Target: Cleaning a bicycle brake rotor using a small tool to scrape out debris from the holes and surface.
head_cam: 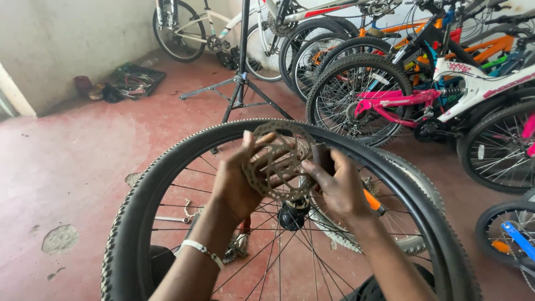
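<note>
The left hand [237, 181] is reaching up from the lower left, forearm angled inward, a pale band circling the wrist. Its fingers are curling around the left edge of a worn, perforated brake disc [277, 161], thumb lying across the disc's face. The right hand [337, 187] is coming in from the lower right, fingers bent and closing on the disc's right edge, and it is also pinching a small dark object against it; what that object is cannot be told. An orange-handled tool [372, 202] is sticking out just behind the right hand. Both hands are holding the disc upright, just above the dark hub [293, 213] of a bicycle wheel [139, 195], which is standing in front of the person with its knobby tyre framing the hands. Beyond it a repair stand [241, 78] is resting on the red floor [83, 156], and a row of bicycles [423, 83] is leaning on the right.
</note>
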